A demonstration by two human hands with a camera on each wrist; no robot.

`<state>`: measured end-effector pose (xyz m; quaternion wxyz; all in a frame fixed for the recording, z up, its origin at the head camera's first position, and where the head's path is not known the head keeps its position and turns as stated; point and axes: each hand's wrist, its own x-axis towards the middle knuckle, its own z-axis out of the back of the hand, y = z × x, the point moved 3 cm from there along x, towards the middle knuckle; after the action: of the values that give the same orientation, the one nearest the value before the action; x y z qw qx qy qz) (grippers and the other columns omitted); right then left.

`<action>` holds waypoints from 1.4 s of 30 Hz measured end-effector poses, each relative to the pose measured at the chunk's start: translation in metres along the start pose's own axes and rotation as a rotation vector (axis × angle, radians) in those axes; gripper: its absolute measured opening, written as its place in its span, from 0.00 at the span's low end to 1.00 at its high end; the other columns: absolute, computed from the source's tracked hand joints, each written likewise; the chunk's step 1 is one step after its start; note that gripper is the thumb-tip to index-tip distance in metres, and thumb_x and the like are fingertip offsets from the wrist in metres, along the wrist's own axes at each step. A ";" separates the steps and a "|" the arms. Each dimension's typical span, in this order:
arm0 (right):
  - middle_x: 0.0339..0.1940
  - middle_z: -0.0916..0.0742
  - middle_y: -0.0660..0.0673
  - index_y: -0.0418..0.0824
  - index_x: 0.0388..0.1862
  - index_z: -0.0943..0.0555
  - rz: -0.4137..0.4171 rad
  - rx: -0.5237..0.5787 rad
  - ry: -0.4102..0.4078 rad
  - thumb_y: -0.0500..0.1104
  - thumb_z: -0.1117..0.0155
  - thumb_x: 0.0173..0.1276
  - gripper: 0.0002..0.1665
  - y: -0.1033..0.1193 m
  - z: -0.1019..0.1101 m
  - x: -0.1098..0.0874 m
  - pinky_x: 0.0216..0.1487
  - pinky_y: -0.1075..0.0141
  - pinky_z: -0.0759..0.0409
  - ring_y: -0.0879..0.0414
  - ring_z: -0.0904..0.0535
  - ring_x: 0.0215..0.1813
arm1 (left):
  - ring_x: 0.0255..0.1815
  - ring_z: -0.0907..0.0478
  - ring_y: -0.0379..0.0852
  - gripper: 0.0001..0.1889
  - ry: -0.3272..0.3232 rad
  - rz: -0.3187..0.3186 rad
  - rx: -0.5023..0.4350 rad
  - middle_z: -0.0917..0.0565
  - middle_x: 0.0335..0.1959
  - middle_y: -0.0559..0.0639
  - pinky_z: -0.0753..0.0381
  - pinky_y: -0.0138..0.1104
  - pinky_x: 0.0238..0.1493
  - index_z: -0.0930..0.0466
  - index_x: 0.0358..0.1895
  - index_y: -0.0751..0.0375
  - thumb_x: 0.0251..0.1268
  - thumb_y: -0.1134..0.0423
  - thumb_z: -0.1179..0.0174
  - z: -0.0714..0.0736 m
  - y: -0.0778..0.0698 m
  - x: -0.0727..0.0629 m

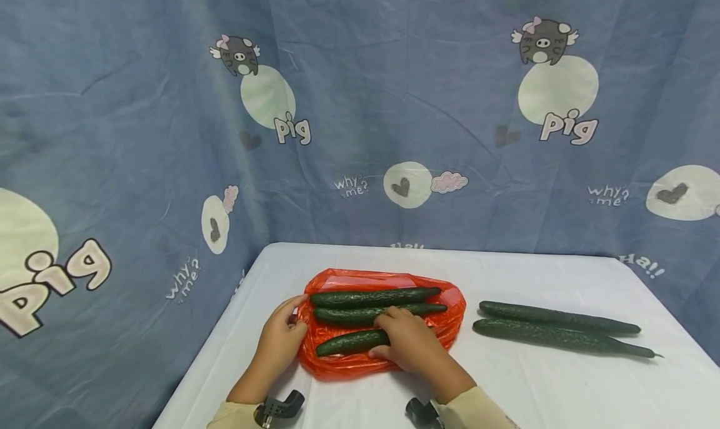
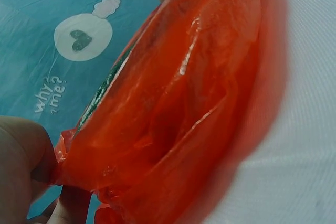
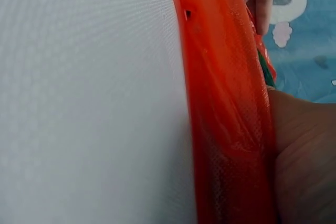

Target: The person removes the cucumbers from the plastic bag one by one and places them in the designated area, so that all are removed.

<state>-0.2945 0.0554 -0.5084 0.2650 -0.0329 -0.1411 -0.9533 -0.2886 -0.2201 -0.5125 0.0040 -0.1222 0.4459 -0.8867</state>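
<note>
A red plastic bag (image 1: 340,371) lies spread on the table with three dark green cucumbers on it. Two of them, the back cucumber (image 1: 371,298) and the middle cucumber (image 1: 349,317), lie side by side. Closest to the person is the front cucumber (image 1: 353,342), gripped from above by the right hand (image 1: 413,341), which covers its right end. At the bag's left edge the left hand (image 1: 284,334) pinches the plastic between thumb and fingers. The left wrist view shows the bag's raised red side (image 2: 173,103) beside that hand's fingers (image 2: 73,203).
To the right, two longer cucumbers lie close together on the white tablecloth (image 1: 540,391): a rear cucumber (image 1: 557,317) and a front cucumber (image 1: 557,338). A blue printed curtain (image 1: 349,79) hangs behind and left of the table.
</note>
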 end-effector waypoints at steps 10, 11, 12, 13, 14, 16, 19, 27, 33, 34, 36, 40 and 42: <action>0.52 0.13 0.48 0.50 0.58 0.14 -0.001 -0.043 0.026 0.68 0.27 0.61 0.33 0.000 -0.005 -0.002 0.60 0.48 0.20 0.48 0.18 0.56 | 0.44 0.24 0.45 0.30 -0.004 -0.002 0.006 0.21 0.68 0.52 0.23 0.32 0.43 0.21 0.70 0.54 0.62 0.73 0.42 0.000 0.000 0.001; 0.52 0.13 0.48 0.50 0.58 0.14 -0.001 -0.049 0.024 0.68 0.27 0.62 0.33 -0.001 -0.006 -0.002 0.59 0.48 0.20 0.48 0.18 0.55 | 0.44 0.23 0.45 0.30 -0.003 -0.004 0.005 0.21 0.68 0.52 0.22 0.32 0.43 0.21 0.70 0.55 0.62 0.73 0.42 0.000 0.000 0.001; 0.51 0.13 0.48 0.51 0.58 0.14 -0.001 -0.052 0.021 0.68 0.27 0.62 0.33 -0.001 -0.006 -0.002 0.59 0.48 0.20 0.48 0.18 0.54 | 0.44 0.23 0.45 0.30 -0.002 -0.004 0.003 0.21 0.68 0.52 0.22 0.32 0.44 0.21 0.70 0.54 0.62 0.73 0.42 0.000 0.000 0.001; 0.51 0.13 0.48 0.51 0.57 0.14 -0.002 -0.054 0.018 0.68 0.28 0.63 0.32 -0.001 -0.007 -0.002 0.59 0.48 0.20 0.48 0.18 0.54 | 0.45 0.23 0.45 0.30 -0.001 -0.006 0.001 0.21 0.69 0.52 0.22 0.32 0.44 0.21 0.70 0.54 0.62 0.73 0.42 0.000 0.000 0.001; 0.51 0.13 0.48 0.51 0.57 0.14 -0.003 -0.053 0.016 0.68 0.28 0.63 0.32 -0.002 -0.007 -0.002 0.59 0.48 0.20 0.48 0.18 0.54 | 0.45 0.23 0.45 0.30 0.000 -0.006 0.000 0.21 0.69 0.52 0.22 0.32 0.44 0.21 0.70 0.54 0.62 0.73 0.42 0.000 0.000 0.001; 0.50 0.14 0.48 0.50 0.56 0.14 -0.002 -0.046 0.011 0.67 0.28 0.63 0.30 -0.002 -0.007 -0.001 0.58 0.48 0.20 0.48 0.19 0.54 | 0.46 0.22 0.45 0.31 0.001 -0.005 -0.003 0.21 0.69 0.52 0.21 0.33 0.45 0.21 0.70 0.54 0.62 0.73 0.42 0.000 0.000 0.002; 0.49 0.14 0.48 0.50 0.55 0.14 -0.002 -0.031 0.005 0.66 0.28 0.64 0.29 -0.002 -0.006 -0.001 0.58 0.48 0.20 0.48 0.19 0.54 | 0.46 0.22 0.45 0.31 0.001 -0.001 -0.001 0.22 0.70 0.52 0.21 0.33 0.46 0.21 0.71 0.54 0.62 0.73 0.42 0.000 0.000 0.002; 0.43 0.16 0.51 0.52 0.51 0.14 0.018 -0.006 -0.038 0.64 0.26 0.62 0.25 -0.006 -0.004 -0.003 0.55 0.53 0.22 0.51 0.21 0.51 | 0.44 0.21 0.44 0.31 -0.023 -0.034 0.016 0.20 0.67 0.55 0.20 0.33 0.44 0.21 0.70 0.57 0.61 0.75 0.43 -0.002 -0.001 0.001; 0.39 0.18 0.51 0.51 0.48 0.14 0.045 -0.004 -0.096 0.62 0.23 0.61 0.23 -0.006 0.000 -0.004 0.50 0.54 0.24 0.52 0.23 0.46 | 0.45 0.21 0.45 0.30 -0.037 -0.041 0.024 0.19 0.67 0.55 0.21 0.34 0.45 0.20 0.69 0.57 0.61 0.74 0.42 -0.002 -0.001 0.001; 0.39 0.19 0.51 0.50 0.49 0.13 0.044 -0.006 -0.100 0.62 0.23 0.61 0.24 -0.007 0.000 -0.004 0.49 0.54 0.24 0.52 0.24 0.46 | 0.45 0.21 0.45 0.30 -0.036 -0.035 0.025 0.19 0.67 0.54 0.21 0.34 0.45 0.20 0.69 0.56 0.61 0.74 0.42 -0.002 -0.002 0.001; 0.40 0.18 0.51 0.50 0.50 0.13 0.037 -0.011 -0.101 0.62 0.24 0.61 0.25 -0.007 0.000 -0.004 0.50 0.54 0.24 0.52 0.24 0.47 | 0.45 0.21 0.45 0.30 -0.033 -0.028 0.021 0.20 0.67 0.54 0.20 0.34 0.45 0.20 0.69 0.56 0.61 0.73 0.42 -0.002 -0.001 0.002; 0.43 0.18 0.51 0.50 0.54 0.13 0.024 -0.011 -0.100 0.62 0.24 0.62 0.26 -0.008 0.001 -0.004 0.52 0.53 0.25 0.52 0.24 0.49 | 0.46 0.21 0.46 0.30 -0.016 -0.007 0.013 0.21 0.68 0.54 0.20 0.33 0.46 0.21 0.70 0.56 0.62 0.73 0.43 -0.001 -0.001 0.001; 0.43 0.18 0.51 0.50 0.54 0.13 0.024 -0.018 -0.110 0.62 0.24 0.62 0.26 -0.008 0.001 -0.004 0.52 0.53 0.25 0.52 0.24 0.49 | 0.47 0.21 0.46 0.30 -0.010 -0.001 0.012 0.21 0.69 0.53 0.20 0.34 0.46 0.21 0.70 0.56 0.62 0.73 0.43 -0.001 0.000 0.001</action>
<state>-0.2949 0.0643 -0.5097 0.2679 -0.0896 -0.1464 -0.9480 -0.2900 -0.2194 -0.5128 0.0064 -0.1270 0.4406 -0.8886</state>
